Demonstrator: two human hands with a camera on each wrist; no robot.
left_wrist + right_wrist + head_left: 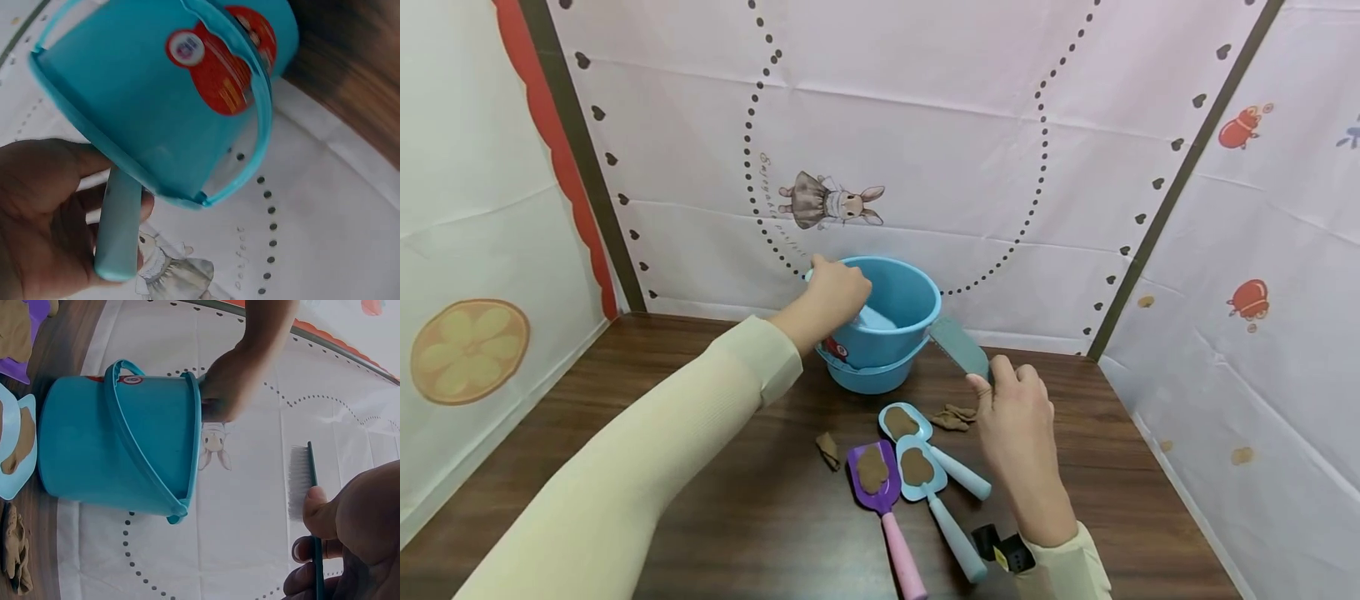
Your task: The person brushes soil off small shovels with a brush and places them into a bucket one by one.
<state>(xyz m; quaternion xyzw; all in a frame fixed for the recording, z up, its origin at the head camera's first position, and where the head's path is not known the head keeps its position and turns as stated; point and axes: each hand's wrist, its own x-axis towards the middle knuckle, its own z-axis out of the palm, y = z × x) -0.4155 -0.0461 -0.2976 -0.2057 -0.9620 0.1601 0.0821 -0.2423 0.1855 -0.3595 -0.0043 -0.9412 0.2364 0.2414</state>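
A blue bucket [901, 287] with a red label stands against the back wall, its carrying handle hanging down. My left hand [837, 287] is at the bucket's left rim and holds the pale green handle [119, 225] of what looks like a toy shovel. Its light blue head [874, 319] lies inside the bucket, partly hidden by the hand. To the right of the bucket, my right hand [1017, 417] pinches a dark green brush [315, 537] between thumb and fingers. Pale bristles [299, 481] show in the right wrist view, apart from the bucket.
In front of the bucket lie a purple shovel [891, 475] with a pink handle and two light blue shovels [936, 483] [919, 414], each bearing a brown piece. Crumpled brown pieces [953, 417] [827, 451] lie nearby on the wooden table [760, 517]. Printed sheets [910, 150] enclose the table.
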